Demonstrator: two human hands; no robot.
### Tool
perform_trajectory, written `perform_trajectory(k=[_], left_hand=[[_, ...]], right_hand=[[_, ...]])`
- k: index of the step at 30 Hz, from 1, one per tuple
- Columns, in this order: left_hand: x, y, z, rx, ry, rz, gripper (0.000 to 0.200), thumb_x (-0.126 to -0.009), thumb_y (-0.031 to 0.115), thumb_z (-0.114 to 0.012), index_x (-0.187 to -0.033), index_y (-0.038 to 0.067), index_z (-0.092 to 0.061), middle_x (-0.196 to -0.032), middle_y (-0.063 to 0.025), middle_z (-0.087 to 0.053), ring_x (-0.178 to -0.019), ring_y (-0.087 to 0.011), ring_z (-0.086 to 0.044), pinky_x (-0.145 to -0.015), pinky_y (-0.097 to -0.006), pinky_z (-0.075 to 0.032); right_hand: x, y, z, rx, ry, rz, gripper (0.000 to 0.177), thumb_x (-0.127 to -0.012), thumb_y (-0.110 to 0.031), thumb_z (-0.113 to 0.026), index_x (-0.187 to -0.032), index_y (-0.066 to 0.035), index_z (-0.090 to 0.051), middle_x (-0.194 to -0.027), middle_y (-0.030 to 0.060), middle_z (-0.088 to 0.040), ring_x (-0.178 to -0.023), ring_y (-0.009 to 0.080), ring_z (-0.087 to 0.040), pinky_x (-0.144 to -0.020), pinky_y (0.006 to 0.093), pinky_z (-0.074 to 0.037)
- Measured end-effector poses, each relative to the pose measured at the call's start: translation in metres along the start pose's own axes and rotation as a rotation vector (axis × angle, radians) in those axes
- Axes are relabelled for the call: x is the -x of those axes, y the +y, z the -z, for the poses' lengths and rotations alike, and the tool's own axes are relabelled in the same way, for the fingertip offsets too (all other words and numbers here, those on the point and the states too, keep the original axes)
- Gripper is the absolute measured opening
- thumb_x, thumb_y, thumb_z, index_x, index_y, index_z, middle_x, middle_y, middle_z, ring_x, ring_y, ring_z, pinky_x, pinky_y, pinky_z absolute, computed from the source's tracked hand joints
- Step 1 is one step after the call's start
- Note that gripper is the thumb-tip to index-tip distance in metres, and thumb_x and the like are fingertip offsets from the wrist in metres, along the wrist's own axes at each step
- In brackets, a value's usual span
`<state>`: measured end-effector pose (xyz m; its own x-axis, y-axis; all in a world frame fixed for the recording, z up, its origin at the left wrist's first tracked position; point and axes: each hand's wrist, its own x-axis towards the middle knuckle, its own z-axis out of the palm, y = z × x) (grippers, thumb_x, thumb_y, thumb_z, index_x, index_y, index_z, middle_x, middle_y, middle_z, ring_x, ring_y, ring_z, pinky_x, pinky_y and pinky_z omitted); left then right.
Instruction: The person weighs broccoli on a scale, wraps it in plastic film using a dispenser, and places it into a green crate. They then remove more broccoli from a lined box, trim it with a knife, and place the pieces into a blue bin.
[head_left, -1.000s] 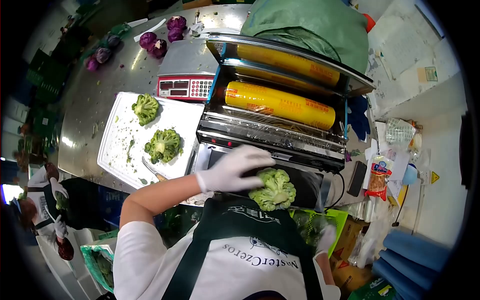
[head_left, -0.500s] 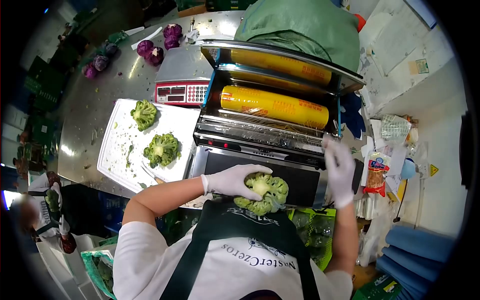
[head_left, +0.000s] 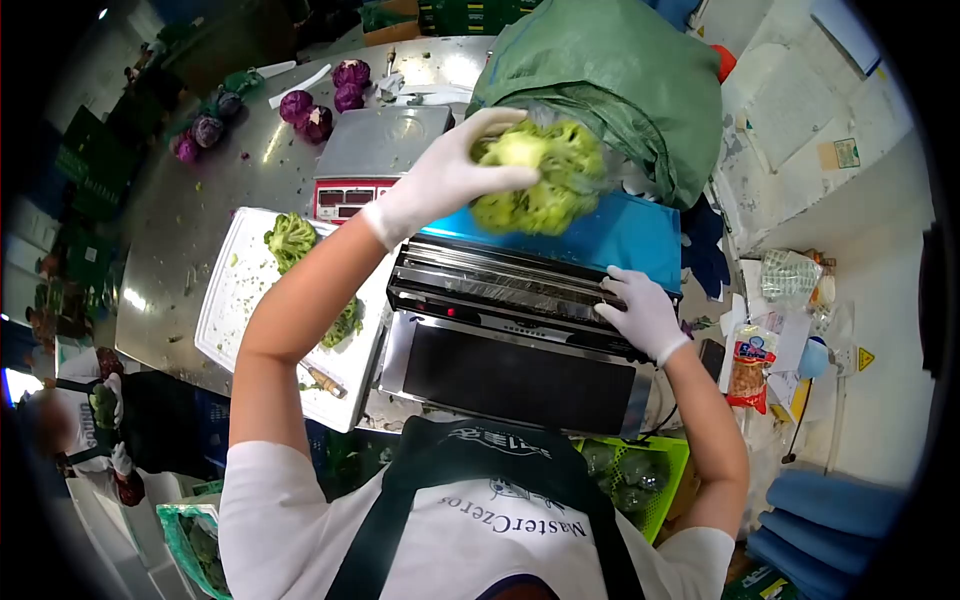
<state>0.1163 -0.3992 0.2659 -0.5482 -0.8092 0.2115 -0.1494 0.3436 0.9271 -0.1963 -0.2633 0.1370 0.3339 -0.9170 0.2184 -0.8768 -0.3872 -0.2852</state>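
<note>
Raised over the wrapping machine, my left hand (head_left: 455, 175) in a white glove grips a broccoli head (head_left: 555, 195), its pale cut stem facing up. Clear, film-like shine shows at the broccoli's edge. Below it lies the machine's blue lid (head_left: 640, 235), lowered. My right hand (head_left: 642, 315), gloved too, rests on the front bar of the wrapping machine (head_left: 500, 285), fingers apart beside the clear film on the bar. Nearer my apron is the machine's dark flat plate (head_left: 520, 375). On a white cutting board (head_left: 235, 300) lie two broccoli heads (head_left: 290, 240), one partly behind my left forearm, and a knife (head_left: 325, 380).
A red-and-white scale (head_left: 345, 197) stands behind the board. Purple cabbages (head_left: 310, 115) sit farther back on the steel table (head_left: 190, 310). A big green sack (head_left: 600, 70) is behind the machine, a yellow-green crate (head_left: 665, 490) below it. Another person (head_left: 100, 420) works at left.
My left hand has lifted the broccoli from the dark plate to above the machine. The lid has come down over the yellow film roll. My right hand has shifted slightly left along the bar.
</note>
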Motion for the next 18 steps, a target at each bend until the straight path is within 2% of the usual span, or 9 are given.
perform_trajectory(k=[1,5,7,10,11,13,14,15,18], left_hand=[[-0.015,-0.011,-0.006,-0.011,0.011,0.017,0.085,-0.074,0.045,-0.081,-0.14,0.004,-0.047,-0.133,-0.0187,-0.055,-0.12,-0.0258,-0.056,-0.103,-0.0351,-0.044],[-0.051,-0.062,-0.045,-0.09,-0.053,0.234,0.088,-0.073,0.055,-0.078,-0.137,0.002,-0.049,-0.127,-0.0217,-0.059,-0.118,-0.0282,-0.058,-0.1,-0.0332,-0.046],[-0.056,-0.115,-0.065,-0.229,-0.125,0.275,0.093,-0.073,0.063,-0.075,-0.137,0.001,-0.048,-0.127,-0.024,-0.06,-0.119,-0.0298,-0.058,-0.1,-0.0345,-0.046],[-0.057,-0.115,-0.066,-0.019,-0.107,0.475,0.098,-0.079,0.065,-0.07,-0.144,-0.001,-0.04,-0.13,-0.0252,-0.055,-0.125,-0.0309,-0.053,-0.103,-0.0358,-0.043],[-0.052,-0.107,-0.062,-0.182,-0.046,0.456,0.095,-0.081,0.063,-0.069,-0.143,-0.002,-0.04,-0.136,-0.0243,-0.052,-0.124,-0.0301,-0.053,-0.101,-0.0361,-0.044],[-0.036,-0.116,-0.046,-0.479,0.092,0.172,0.083,-0.083,0.055,-0.07,-0.141,0.001,-0.044,-0.136,-0.0209,-0.051,-0.118,-0.0287,-0.055,-0.097,-0.0364,-0.047],[-0.019,-0.093,-0.036,-0.55,0.123,-0.018,0.067,-0.084,0.046,-0.07,-0.134,0.006,-0.052,-0.129,-0.0179,-0.056,-0.123,-0.0354,-0.052,-0.104,-0.0413,-0.042],[-0.005,-0.08,-0.023,-0.661,0.031,-0.243,0.047,-0.086,0.034,-0.069,-0.127,0.013,-0.058,-0.118,-0.011,-0.059,-0.113,-0.0309,-0.056,-0.097,-0.0394,-0.046],[0.027,-0.087,-0.003,-0.943,-0.53,-0.62,0.036,-0.087,0.024,-0.063,-0.123,0.019,-0.063,-0.108,-0.0039,-0.058,-0.101,-0.0215,-0.056,-0.084,-0.0348,-0.048]], right_hand=[[0.004,-0.003,0.008,-0.052,-0.021,-0.052,0.036,-0.082,-0.026,-0.072,-0.111,-0.005,-0.068,-0.122,0.0148,-0.065,-0.113,0.0323,-0.059,-0.097,0.0415,-0.047],[0.015,0.011,0.011,-0.165,0.094,-0.224,0.028,-0.085,-0.02,-0.07,-0.109,-0.007,-0.069,-0.12,0.0131,-0.065,-0.112,0.0312,-0.06,-0.096,0.0399,-0.048],[0.013,0.013,0.011,-0.182,0.116,-0.213,0.026,-0.085,-0.018,-0.069,-0.108,-0.006,-0.069,-0.117,0.0118,-0.066,-0.11,0.031,-0.06,-0.095,0.0394,-0.048],[0.006,0.009,0.008,-0.271,0.115,-0.168,0.023,-0.086,-0.015,-0.068,-0.107,-0.007,-0.069,-0.114,0.0107,-0.067,-0.108,0.0302,-0.061,-0.093,0.0386,-0.049],[0.005,0.009,0.009,-0.272,0.1,-0.124,0.022,-0.086,-0.014,-0.068,-0.107,-0.007,-0.069,-0.113,0.0105,-0.068,-0.107,0.03,-0.061,-0.093,0.0383,-0.049],[-0.001,0.009,0.013,-0.28,0.073,-0.03,0.021,-0.085,-0.012,-0.068,-0.106,-0.007,-0.069,-0.111,0.0101,-0.068,-0.105,0.0297,-0.061,-0.091,0.0377,-0.049],[-0.003,0.01,0.016,-0.228,0.098,0.068,0.021,-0.082,-0.01,-0.069,-0.103,-0.01,-0.07,-0.105,0.0063,-0.068,-0.098,0.0267,-0.061,-0.084,0.0369,-0.049],[-0.005,0.014,0.02,-0.177,0.053,0.15,0.021,-0.08,-0.01,-0.07,-0.101,-0.011,-0.071,-0.103,0.0048,-0.067,-0.095,0.0257,-0.061,-0.081,0.0366,-0.049],[-0.011,0.029,0.028,-0.005,-0.04,0.395,0.025,-0.074,-0.01,-0.07,-0.098,-0.017,-0.07,-0.092,-0.0015,-0.062,-0.083,0.0213,-0.057,-0.071,0.0351,-0.045]])
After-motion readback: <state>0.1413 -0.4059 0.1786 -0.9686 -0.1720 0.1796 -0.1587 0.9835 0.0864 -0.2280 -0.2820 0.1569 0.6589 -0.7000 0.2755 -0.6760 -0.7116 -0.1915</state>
